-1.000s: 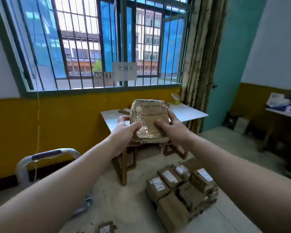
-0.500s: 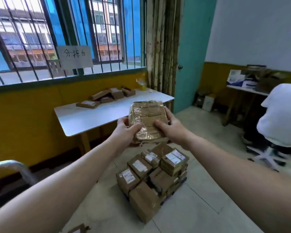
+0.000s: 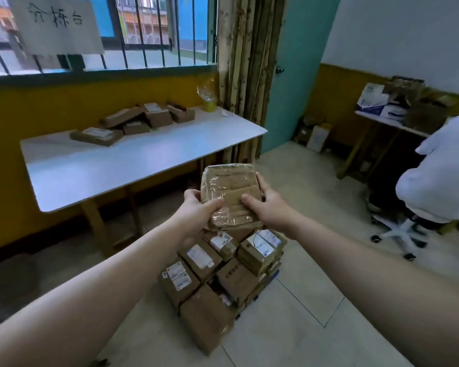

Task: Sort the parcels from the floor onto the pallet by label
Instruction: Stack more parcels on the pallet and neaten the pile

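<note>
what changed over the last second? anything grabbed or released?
The head view swung right: the white table slid left in frame, the parcel stack now sits under the hands, and a person in white came into view. Nothing grabbed or released: left hand and right hand still grip the taped parcel by its sides.

Paper sign fixed to the window bars, handwritten in black: 分拣台. White printed labels on the top faces of the stacked parcels and on the parcels along the back edge of the white table; the print is too small to read. Blue-and-white cartons on the side table carry blue print, illegible.
</note>
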`<state>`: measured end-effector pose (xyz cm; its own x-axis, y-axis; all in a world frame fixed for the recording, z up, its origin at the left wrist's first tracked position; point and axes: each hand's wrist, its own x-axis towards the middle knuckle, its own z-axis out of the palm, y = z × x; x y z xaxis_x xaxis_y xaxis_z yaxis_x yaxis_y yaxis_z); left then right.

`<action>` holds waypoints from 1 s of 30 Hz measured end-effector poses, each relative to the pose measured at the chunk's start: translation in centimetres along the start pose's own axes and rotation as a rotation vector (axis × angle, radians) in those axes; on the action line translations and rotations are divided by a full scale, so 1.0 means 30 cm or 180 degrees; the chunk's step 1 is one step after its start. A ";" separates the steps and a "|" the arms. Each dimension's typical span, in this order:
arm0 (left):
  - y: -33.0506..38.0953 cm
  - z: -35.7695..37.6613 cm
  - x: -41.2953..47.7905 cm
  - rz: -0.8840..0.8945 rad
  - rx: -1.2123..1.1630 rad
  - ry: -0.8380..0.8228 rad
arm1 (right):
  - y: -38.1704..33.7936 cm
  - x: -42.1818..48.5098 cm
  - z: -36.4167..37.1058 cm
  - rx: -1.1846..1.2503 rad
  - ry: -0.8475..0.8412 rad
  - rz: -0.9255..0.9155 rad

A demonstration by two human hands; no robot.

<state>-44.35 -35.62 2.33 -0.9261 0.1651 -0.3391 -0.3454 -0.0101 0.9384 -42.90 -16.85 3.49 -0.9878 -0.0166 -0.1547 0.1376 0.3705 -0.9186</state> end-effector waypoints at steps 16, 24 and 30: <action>-0.227 0.120 0.407 -0.0483 -0.0271 0.1472 | 0.270 0.610 -0.063 -0.1181 -0.1516 -0.0050; -0.709 0.344 0.728 -0.1140 -0.0179 0.2436 | 0.772 0.855 -0.145 -0.1752 -0.2385 0.0113; -1.115 0.429 0.860 -0.1807 -0.0442 0.2602 | 1.204 0.959 -0.168 -0.2426 -0.2450 0.0134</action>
<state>-54.73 -18.33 -36.95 -0.4205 -0.5462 -0.7245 -0.7346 -0.2637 0.6252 -66.71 0.74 -32.30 -0.6363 -0.4704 -0.6114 -0.1734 0.8595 -0.4808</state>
